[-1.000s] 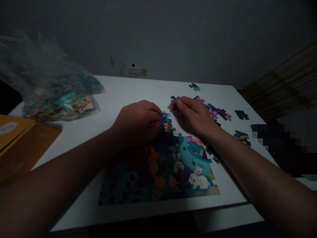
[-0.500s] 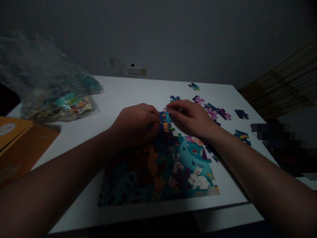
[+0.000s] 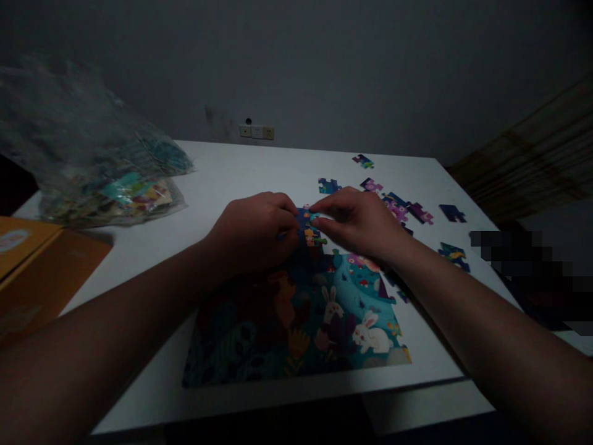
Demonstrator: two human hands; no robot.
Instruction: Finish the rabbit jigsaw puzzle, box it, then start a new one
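A partly joined jigsaw puzzle (image 3: 333, 309) with white rabbits and an orange animal lies flat on the white table. My left hand (image 3: 262, 228) rests over its upper left part, fingers curled and closed on the puzzle's top portion; the fingertips partly hide what they grip. At the upper edge my right hand (image 3: 356, 216) pinches a small puzzle piece (image 3: 314, 216) with teal colouring between thumb and forefinger. That piece touches or nearly touches the joined section beside my left fingertips; whether it is seated I cannot tell.
Several loose pieces, among them a purple piece (image 3: 419, 213) and a dark blue piece (image 3: 451, 213), lie right of my right hand. On the left stand a clear plastic bag (image 3: 115, 167) with pieces inside and an orange box (image 3: 50, 272). A wall socket (image 3: 256, 131) is behind the table (image 3: 259, 170).
My right thumb and forefinger have shifted slightly and come down on the piece at the puzzle's upper edge. More of the loose blue piece behind shows. My left hand has hardly moved.
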